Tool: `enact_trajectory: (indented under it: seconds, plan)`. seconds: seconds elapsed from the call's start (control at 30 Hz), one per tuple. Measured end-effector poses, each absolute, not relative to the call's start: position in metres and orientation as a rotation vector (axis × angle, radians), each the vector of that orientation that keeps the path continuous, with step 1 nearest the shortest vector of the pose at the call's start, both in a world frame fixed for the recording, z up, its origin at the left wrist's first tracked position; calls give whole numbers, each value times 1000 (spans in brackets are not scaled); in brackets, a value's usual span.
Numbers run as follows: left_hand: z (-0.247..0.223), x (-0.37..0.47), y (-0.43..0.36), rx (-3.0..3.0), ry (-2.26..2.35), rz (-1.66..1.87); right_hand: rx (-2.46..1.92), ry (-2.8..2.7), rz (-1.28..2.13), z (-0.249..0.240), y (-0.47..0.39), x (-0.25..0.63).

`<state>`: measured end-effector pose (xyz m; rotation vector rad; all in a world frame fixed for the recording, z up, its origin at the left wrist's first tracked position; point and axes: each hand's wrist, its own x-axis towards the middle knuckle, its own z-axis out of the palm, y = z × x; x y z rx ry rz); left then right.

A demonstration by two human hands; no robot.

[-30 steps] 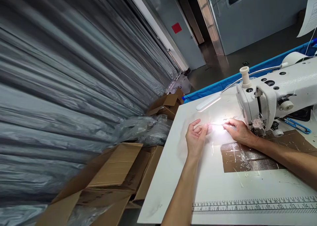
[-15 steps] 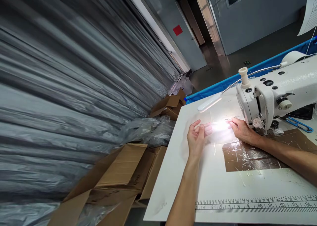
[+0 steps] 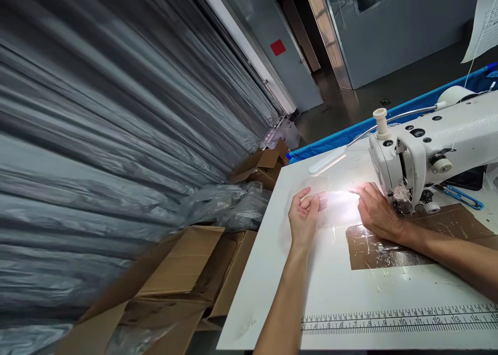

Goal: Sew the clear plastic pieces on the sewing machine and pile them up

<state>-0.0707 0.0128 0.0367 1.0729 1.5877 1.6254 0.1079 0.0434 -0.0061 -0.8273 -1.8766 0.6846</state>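
Note:
A thin, pale, see-through piece (image 3: 337, 200) stretches between my two hands under the bright lamp; glare hides its outline. My left hand (image 3: 305, 215) pinches its left end between thumb and fingers. At its right end, my right hand (image 3: 375, 209) is closed with the fingertips on the edge, beside the needle area of the white sewing machine (image 3: 455, 137). The lit lamp bar (image 3: 327, 161) hangs just above and behind the piece. Brown tape (image 3: 373, 251) covers part of the white table (image 3: 272, 282) below my right hand and forearm.
Blue snips (image 3: 462, 196) lie right of the machine's needle area. A printed ruler (image 3: 389, 321) runs along the front edge. Open cardboard boxes (image 3: 182, 261) and clear plastic (image 3: 245, 207) stand left of the table, beside a grey curtain (image 3: 97, 137).
My right hand has turned, its back now more upward, with the fingers still at the piece's right end. My left hand stays pinched. The whole view has shifted slightly.

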Motion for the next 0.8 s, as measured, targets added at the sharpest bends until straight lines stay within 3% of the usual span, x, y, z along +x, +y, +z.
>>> enact_trajectory:
  seconds: [0.13, 0.23, 0.33, 0.53, 0.7, 0.8]
  plan:
    - [42, -69, 8, 1205, 1609, 1617, -834, -1750, 1013, 6, 18, 93]
    - [45, -67, 2, 1334, 1611, 1600, -1007, -1270, 1568, 14, 7, 83]
    - [50, -61, -9, 1510, 1543, 1573, -1025, -876, 1825, 21, 6, 86]
    - [70, -50, -28, 1696, 1106, 1025, -648, -595, 2090, 23, 16, 113]
    - [64, -55, -11, 1385, 1316, 1480, -625, -559, 2239, 15, 19, 122]
    - [51, -54, -2, 1374, 1407, 1483, -603, -551, 2320, 17, 21, 124]
